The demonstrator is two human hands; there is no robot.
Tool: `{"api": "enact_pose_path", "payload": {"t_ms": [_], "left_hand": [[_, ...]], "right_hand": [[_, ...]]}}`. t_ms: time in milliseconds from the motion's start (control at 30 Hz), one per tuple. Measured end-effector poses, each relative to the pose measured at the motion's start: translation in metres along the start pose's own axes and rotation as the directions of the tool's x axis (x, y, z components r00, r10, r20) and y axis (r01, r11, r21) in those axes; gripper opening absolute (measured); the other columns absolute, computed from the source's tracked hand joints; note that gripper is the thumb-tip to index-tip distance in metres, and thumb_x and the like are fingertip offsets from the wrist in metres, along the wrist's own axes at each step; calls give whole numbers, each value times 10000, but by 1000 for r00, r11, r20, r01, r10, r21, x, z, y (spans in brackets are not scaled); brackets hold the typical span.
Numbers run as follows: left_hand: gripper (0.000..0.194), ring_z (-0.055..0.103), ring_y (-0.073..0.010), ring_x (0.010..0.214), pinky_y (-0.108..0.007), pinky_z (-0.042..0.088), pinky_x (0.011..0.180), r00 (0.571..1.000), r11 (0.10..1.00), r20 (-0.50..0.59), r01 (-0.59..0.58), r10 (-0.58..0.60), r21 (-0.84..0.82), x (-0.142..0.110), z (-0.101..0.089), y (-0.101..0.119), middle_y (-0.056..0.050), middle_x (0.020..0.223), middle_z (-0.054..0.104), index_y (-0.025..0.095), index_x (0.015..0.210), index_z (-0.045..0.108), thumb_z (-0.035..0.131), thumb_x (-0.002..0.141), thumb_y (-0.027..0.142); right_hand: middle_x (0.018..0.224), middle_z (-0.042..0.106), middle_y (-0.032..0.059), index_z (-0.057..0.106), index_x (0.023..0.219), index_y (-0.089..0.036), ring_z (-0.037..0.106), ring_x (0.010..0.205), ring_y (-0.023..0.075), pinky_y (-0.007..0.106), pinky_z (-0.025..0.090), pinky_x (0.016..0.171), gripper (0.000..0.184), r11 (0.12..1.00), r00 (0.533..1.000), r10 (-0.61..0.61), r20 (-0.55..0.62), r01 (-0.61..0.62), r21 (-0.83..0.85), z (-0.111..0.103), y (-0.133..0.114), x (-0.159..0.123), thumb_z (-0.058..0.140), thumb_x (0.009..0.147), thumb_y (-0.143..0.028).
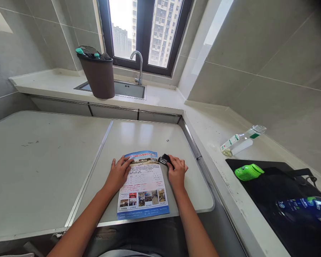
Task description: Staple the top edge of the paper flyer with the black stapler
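A printed flyer (144, 178) with blue bands, text and small photos lies on the white folding table (50, 150). My left hand (120, 171) rests on the flyer's upper left edge, fingers stretched out over the paper. Held in my right hand (177, 169) is a small black stapler (164, 159), its front end at the flyer's upper right edge. Whether the paper sits between its jaws I cannot tell. Little dark bits (167, 140), perhaps staples, lie on the table beyond the stapler.
A brown bin (98, 76) with bottles in it stands by the sink (128, 89) and faucet (140, 66). Along the right counter are a clear bottle (254, 132), a green container (248, 172), a black bag (278, 189) and a dark blue package (302, 210).
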State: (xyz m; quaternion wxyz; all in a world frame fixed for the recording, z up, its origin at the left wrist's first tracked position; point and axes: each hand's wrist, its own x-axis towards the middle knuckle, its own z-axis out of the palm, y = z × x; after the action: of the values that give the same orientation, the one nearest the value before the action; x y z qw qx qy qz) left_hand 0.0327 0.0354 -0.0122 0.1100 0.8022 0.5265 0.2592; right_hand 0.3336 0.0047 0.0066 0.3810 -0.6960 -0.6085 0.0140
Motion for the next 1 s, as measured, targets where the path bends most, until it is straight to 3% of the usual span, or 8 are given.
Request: {"api": "enact_pose_path", "payload": {"t_ms": [133, 267, 467, 667, 1000], "left_hand": [[378, 618, -269, 1220, -563, 444, 1109, 997, 986, -74, -10, -2, -168, 2, -8, 4, -102, 1327, 611, 260, 1256, 660, 410, 987, 170], [349, 645, -231, 1150, -416, 549, 1002, 989, 936, -141, -19, -33, -351, 2, -20, 10, -81, 1286, 617, 246, 1184, 694, 414, 987, 177], [285, 617, -259, 1191, -399, 586, 925, 966, 867, -186, 66, -180, -493, 2, -27, 10, -83, 1275, 624, 238, 1130, 728, 498, 963, 271], [279, 617, -263, 1189, -423, 553, 983, 963, 831, -168, 84, -209, -550, 5, -31, 11, -83, 1266, 629, 239, 1110, 744, 531, 947, 315], [293, 620, -274, 1199, -419, 539, 1021, 943, 687, -115, 142, -313, -712, 6, -31, 7, -103, 1277, 616, 203, 1068, 759, 639, 879, 392]], "right_hand": [[1202, 710, 79, 694, 1259, -268, 502, 1082, 272, 420, 278, 924, 360, 997, 996, 73, -41, -74, -27, -1, 2, 0, 492, 966, -216], [1187, 708, 64, 688, 1264, -290, 499, 1070, 261, 405, 286, 917, 367, 999, 999, 35, 3, -35, 0, -2, 3, 1, 505, 957, -209], [1171, 711, 48, 681, 1258, -299, 514, 1067, 261, 405, 283, 929, 376, 1000, 999, -27, 39, 26, 13, 0, -2, 0, 517, 935, -195], [1185, 696, 72, 664, 1254, -261, 522, 1090, 270, 418, 284, 978, 388, 999, 996, -52, 77, 50, 22, -1, -3, 0, 465, 931, -181], [1198, 685, 60, 649, 1250, -263, 536, 1112, 260, 418, 298, 1011, 391, 995, 995, -62, 74, 56, 81, -1, -4, 1, 459, 922, -171]]}}
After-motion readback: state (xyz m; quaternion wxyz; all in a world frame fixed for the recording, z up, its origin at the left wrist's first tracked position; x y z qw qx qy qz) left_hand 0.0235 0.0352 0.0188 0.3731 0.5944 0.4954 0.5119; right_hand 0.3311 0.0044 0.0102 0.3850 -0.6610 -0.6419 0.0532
